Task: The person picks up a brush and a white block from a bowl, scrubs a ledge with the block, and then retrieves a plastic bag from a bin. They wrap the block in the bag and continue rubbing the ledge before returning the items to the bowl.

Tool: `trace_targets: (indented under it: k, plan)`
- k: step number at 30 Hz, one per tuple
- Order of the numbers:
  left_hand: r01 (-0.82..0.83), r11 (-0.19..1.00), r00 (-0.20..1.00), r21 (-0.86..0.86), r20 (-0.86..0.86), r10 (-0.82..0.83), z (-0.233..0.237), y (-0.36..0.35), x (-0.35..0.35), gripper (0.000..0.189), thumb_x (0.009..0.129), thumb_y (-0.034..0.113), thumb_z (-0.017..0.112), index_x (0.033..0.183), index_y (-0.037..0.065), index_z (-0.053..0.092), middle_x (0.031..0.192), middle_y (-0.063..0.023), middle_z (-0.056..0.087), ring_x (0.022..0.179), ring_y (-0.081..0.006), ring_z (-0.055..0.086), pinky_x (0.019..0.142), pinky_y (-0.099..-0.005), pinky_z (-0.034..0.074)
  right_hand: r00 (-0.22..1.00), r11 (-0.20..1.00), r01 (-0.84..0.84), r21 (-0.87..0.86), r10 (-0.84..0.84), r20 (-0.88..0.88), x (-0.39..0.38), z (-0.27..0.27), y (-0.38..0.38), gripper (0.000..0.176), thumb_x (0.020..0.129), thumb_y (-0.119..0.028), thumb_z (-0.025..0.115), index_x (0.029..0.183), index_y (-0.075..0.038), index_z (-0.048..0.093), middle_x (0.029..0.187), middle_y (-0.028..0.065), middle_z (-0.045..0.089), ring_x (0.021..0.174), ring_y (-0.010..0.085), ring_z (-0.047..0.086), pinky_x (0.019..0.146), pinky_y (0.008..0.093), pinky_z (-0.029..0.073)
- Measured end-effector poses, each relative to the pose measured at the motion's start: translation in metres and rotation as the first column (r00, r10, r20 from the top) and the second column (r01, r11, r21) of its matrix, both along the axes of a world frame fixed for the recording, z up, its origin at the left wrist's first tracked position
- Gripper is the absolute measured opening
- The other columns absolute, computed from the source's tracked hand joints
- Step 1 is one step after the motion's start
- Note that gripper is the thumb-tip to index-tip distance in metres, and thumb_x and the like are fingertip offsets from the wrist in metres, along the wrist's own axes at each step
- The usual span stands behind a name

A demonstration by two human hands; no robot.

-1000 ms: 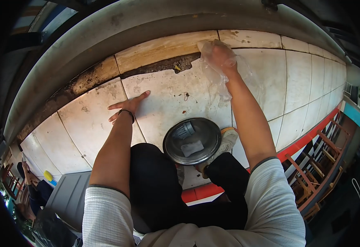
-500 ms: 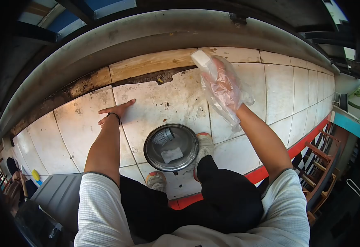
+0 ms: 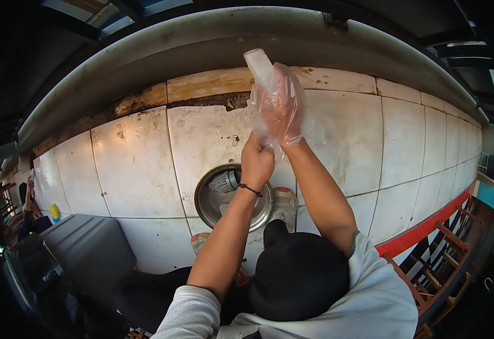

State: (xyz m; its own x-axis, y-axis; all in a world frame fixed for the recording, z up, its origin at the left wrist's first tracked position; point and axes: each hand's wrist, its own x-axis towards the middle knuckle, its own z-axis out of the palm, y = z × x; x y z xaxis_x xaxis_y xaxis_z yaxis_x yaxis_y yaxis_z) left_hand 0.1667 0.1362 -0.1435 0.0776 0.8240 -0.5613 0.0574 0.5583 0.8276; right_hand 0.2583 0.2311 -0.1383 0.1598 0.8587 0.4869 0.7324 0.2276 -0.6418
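Two hands meet above the metal bowl; the right hand, sheathed in a clear plastic bag, is clenched on a white block that projects above its grip; the left hand is clenched on the bag's loose edge, just below the right wrist. Judged risk: the film is thin and creased, so a hard pull from the lower grip could tear it; the smooth, rectangular block could then slip and drop to the glazed, stained floor tiles, or into the round, polished bowl directly below both grips, where a bristled brush lies.
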Motion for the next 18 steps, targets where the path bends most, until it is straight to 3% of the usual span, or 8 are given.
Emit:
trace_targets:
  k: [3,5,6,7,9,12,15,18]
  plan:
    - [0.013,0.993,0.983,0.12,-0.186,0.01,-0.018,-0.006,-0.016,0.044,0.075,-0.002,0.046,0.118,-0.001,0.051,0.09,-0.0059,0.059,0.072,-0.0125,0.053,0.062,-0.026,0.043,0.971,1.0,0.017,0.023,-0.011,-0.239,-0.017,-0.006,-0.01,0.046,0.088,-0.014,0.071,0.125,0.001,0.05,0.113,0.0148,0.058,0.096,0.027,0.059,0.086,0.0358,0.05]
    - [-0.173,0.963,0.979,0.205,-0.076,0.192,-0.029,-0.013,-0.014,0.04,0.073,-0.001,0.048,0.113,-0.003,0.055,0.083,-0.0091,0.058,0.071,-0.0196,0.056,0.065,-0.031,0.046,0.804,0.998,-0.023,-0.051,-0.012,-0.595,-0.034,-0.006,-0.013,0.036,0.096,-0.024,0.064,0.12,-0.001,0.052,0.108,0.0117,0.06,0.087,0.0173,0.059,0.076,0.0306,0.051]
    - [-0.264,0.934,0.961,0.241,-0.016,0.276,-0.031,-0.016,-0.013,0.038,0.073,-0.001,0.049,0.11,-0.004,0.057,0.08,-0.0107,0.058,0.071,-0.0231,0.057,0.067,-0.0335,0.048,0.769,0.989,-0.08,-0.123,-0.017,-0.639,-0.034,-0.012,-0.014,0.038,0.096,-0.028,0.063,0.12,-0.001,0.051,0.106,0.0124,0.06,0.086,0.0193,0.059,0.076,0.0323,0.051]
    - [-0.329,0.928,0.944,0.176,0.078,0.32,-0.019,-0.015,-0.01,0.041,0.071,-0.002,0.049,0.111,-0.002,0.055,0.082,-0.0066,0.055,0.073,-0.0189,0.053,0.067,-0.03,0.046,0.732,0.971,-0.139,-0.195,-0.032,-0.681,-0.034,-0.01,-0.016,0.04,0.096,-0.032,0.062,0.12,-0.001,0.051,0.103,0.013,0.06,0.085,0.0213,0.059,0.076,0.034,0.05]
    - [-0.424,0.905,0.879,0.023,0.25,0.406,0.002,-0.017,-0.006,0.047,0.067,-0.004,0.05,0.114,0.001,0.051,0.086,0.0017,0.051,0.079,-0.0104,0.045,0.068,-0.0229,0.041,0.408,0.884,-0.37,-0.286,-0.122,-0.905,-0.035,0.003,-0.027,0.043,0.098,-0.042,0.056,0.116,-0.003,0.052,0.096,0.0103,0.062,0.075,0.0178,0.058,0.067,0.0317,0.048]
    - [-0.272,0.955,0.954,0.115,0.159,0.252,-0.027,-0.022,-0.014,0.045,0.064,-0.006,0.051,0.109,0.001,0.052,0.086,0.0012,0.051,0.086,-0.0107,0.046,0.069,-0.023,0.041,0.005,0.84,-0.482,-0.251,-0.283,-0.959,-0.033,0.018,-0.028,0.042,0.098,-0.042,0.057,0.116,-0.005,0.052,0.092,0.0092,0.064,0.069,0.0149,0.057,0.062,0.0283,0.047]
    - [-0.271,0.95,0.83,-0.157,0.461,0.313,-0.011,-0.018,-0.02,0.037,0.065,-0.007,0.051,0.1,0.001,0.055,0.081,-0.0005,0.053,0.077,-0.0131,0.048,0.066,-0.0245,0.042,-0.055,0.81,-0.542,-0.226,-0.302,-0.952,-0.03,0.018,-0.029,0.046,0.097,-0.044,0.057,0.121,-0.005,0.05,0.093,0.0098,0.065,0.071,0.0156,0.058,0.064,0.0288,0.048]
    - [-0.341,0.892,0.694,-0.298,0.561,0.452,-0.002,-0.019,-0.016,0.028,0.066,-0.008,0.051,0.092,0.002,0.057,0.073,-0.0026,0.053,0.064,-0.0151,0.049,0.062,-0.0261,0.042,0.378,0.899,-0.366,-0.243,-0.095,-0.921,-0.034,0.017,-0.029,0.04,0.099,-0.039,0.057,0.118,-0.004,0.051,0.095,0.007,0.061,0.069,0.0112,0.055,0.06,0.0256,0.047]
